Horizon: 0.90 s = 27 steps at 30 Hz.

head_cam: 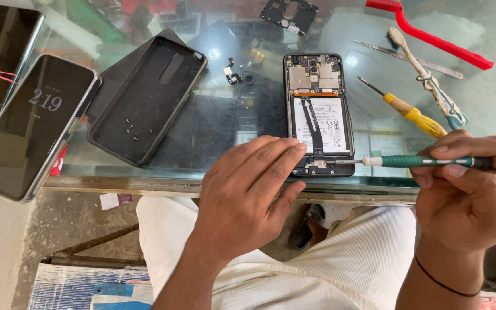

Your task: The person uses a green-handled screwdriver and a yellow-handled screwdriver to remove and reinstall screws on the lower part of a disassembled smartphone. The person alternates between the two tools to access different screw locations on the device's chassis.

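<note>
An opened phone lies back-up on a glass counter, its white battery, black flex strip and circuit boards exposed. My left hand rests flat on the counter's front edge, fingertips touching the phone's lower left corner. My right hand grips a green-handled screwdriver held level, its metal tip on the bottom edge of the phone.
A black phone case with tiny screws in it lies left of the phone. Two dark-screened phones sit at far left. A yellow screwdriver, tweezers, a wooden-handled tool and a red tool lie at right. Small loose parts lie behind.
</note>
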Each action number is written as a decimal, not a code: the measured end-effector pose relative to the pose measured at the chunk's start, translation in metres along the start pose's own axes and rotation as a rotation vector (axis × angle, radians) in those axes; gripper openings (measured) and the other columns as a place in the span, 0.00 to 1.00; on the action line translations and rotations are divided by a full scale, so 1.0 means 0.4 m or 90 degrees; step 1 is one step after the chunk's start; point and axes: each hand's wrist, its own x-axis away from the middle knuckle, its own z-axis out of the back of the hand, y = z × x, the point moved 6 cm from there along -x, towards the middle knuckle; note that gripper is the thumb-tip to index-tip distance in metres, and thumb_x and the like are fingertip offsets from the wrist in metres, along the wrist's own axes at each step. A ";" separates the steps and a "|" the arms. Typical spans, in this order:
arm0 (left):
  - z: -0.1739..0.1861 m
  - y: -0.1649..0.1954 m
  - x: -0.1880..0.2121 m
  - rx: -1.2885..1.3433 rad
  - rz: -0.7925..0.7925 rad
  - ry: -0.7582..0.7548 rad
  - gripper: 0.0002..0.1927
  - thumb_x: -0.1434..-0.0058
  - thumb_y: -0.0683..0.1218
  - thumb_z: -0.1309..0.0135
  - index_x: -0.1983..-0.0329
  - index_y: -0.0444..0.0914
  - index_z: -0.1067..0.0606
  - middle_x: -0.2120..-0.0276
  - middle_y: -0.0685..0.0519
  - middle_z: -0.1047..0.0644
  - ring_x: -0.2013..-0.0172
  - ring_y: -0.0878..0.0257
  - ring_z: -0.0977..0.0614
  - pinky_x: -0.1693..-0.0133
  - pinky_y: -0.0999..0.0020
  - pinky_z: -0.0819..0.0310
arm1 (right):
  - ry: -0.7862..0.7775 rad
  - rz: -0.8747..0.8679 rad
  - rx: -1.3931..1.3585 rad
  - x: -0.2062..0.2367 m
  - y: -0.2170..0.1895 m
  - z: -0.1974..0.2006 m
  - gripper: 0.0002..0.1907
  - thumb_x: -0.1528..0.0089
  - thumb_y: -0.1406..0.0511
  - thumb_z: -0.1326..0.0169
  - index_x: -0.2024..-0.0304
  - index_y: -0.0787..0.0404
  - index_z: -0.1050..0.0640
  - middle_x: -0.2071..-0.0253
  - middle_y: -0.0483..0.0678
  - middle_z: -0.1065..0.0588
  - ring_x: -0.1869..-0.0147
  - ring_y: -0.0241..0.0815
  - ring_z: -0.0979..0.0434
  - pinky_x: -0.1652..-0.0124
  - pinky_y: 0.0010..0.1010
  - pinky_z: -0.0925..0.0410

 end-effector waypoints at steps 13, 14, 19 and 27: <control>-0.012 -0.014 0.013 0.002 0.032 0.009 0.23 0.38 0.47 0.34 0.43 0.36 0.26 0.47 0.49 0.19 0.43 0.53 0.18 0.44 0.58 0.24 | -0.112 0.013 0.024 -0.002 -0.011 -0.017 0.10 0.35 0.81 0.54 0.72 0.74 0.33 0.57 0.69 0.29 0.60 0.54 0.23 0.63 0.39 0.21; -0.012 -0.014 0.013 0.003 0.033 0.010 0.22 0.38 0.47 0.34 0.44 0.36 0.26 0.47 0.50 0.19 0.44 0.53 0.18 0.44 0.58 0.24 | -0.108 -0.043 -0.012 -0.003 -0.005 -0.013 0.10 0.34 0.81 0.54 0.71 0.75 0.31 0.58 0.68 0.27 0.60 0.52 0.24 0.62 0.38 0.21; -0.010 -0.011 0.011 0.002 0.032 0.012 0.21 0.38 0.47 0.34 0.44 0.37 0.26 0.47 0.50 0.19 0.44 0.53 0.18 0.44 0.58 0.23 | -0.139 0.123 0.117 -0.008 -0.034 -0.033 0.09 0.37 0.82 0.49 0.70 0.75 0.34 0.59 0.69 0.28 0.59 0.55 0.20 0.64 0.39 0.21; -0.013 -0.005 0.005 -0.022 0.024 0.003 0.18 0.38 0.47 0.35 0.47 0.38 0.22 0.47 0.52 0.20 0.45 0.55 0.19 0.46 0.59 0.23 | -0.075 0.066 0.095 -0.013 -0.012 -0.011 0.10 0.35 0.82 0.53 0.71 0.74 0.35 0.58 0.66 0.29 0.62 0.50 0.21 0.69 0.33 0.26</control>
